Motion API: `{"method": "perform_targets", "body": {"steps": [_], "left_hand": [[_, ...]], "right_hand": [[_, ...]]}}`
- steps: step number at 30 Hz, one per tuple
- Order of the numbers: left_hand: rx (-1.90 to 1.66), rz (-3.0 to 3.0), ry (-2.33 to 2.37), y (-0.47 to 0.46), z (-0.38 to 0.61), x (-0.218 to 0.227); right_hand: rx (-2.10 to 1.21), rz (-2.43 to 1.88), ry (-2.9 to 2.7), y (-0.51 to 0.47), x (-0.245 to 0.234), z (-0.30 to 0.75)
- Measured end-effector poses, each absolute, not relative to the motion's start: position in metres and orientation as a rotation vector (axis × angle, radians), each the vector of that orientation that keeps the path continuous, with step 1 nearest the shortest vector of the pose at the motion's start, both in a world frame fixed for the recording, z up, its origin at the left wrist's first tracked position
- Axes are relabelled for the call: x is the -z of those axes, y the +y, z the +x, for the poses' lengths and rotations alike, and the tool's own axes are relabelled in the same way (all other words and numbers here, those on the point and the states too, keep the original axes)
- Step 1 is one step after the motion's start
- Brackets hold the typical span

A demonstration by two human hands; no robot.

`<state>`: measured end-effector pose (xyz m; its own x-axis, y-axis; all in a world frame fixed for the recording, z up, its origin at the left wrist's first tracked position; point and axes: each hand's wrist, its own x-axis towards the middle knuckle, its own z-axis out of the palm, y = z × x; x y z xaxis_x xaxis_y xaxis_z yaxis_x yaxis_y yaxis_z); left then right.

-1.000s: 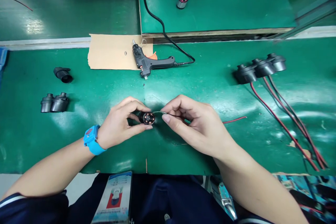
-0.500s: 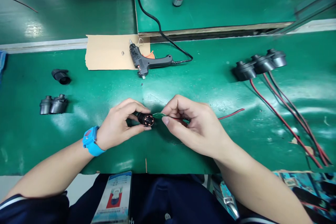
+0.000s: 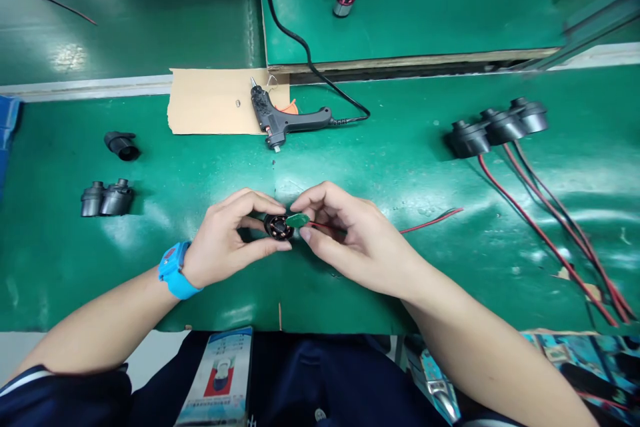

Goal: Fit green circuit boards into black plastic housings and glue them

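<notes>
In the head view my left hand (image 3: 233, 230) grips a black round housing (image 3: 271, 229) between thumb and fingers. Copper windings (image 3: 281, 227) show inside its open end, which faces right and up. My right hand (image 3: 345, 230) pinches a small round green circuit board (image 3: 299, 220) at its edge. The board is tilted over the right rim of the housing; whether the two touch I cannot tell. A red wire (image 3: 433, 221) runs from the board under my right fingers and out to the right across the green mat.
A black glue gun (image 3: 290, 119) lies on cardboard (image 3: 210, 103) behind my hands. Black housings (image 3: 107, 200) stand at left; several more with red wires (image 3: 505, 125) stand at right. Wound motor cores (image 3: 344, 3) sit on the raised shelf (image 3: 425, 20). A blue bin (image 3: 7, 120) edges in at far left.
My right hand has moved slightly left, bringing the green board closer to the housing and turning its flat face into view. The housing's open end has turned upward.
</notes>
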<state>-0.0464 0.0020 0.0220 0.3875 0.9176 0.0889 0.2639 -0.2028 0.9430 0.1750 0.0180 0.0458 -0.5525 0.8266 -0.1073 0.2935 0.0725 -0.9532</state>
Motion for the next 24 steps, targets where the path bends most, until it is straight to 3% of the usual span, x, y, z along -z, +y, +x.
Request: {"method": "perform_targets", "body": {"steps": [9,20,24], "left_hand": [[-0.685,2.036,1.008,0.006,-0.049,-0.019],[-0.611,2.123,0.883,0.007,-0.055,-0.018],[-0.590,2.159,0.916,0.008,-0.052,-0.021]], "right_hand": [[-1.913,-0.987,-1.649,0.024,-0.031,0.179],[-1.513,-1.155,-1.989,0.027,-0.044,0.167],[-1.540,-1.201,-1.985,0.029,-0.043,0.160]]}}
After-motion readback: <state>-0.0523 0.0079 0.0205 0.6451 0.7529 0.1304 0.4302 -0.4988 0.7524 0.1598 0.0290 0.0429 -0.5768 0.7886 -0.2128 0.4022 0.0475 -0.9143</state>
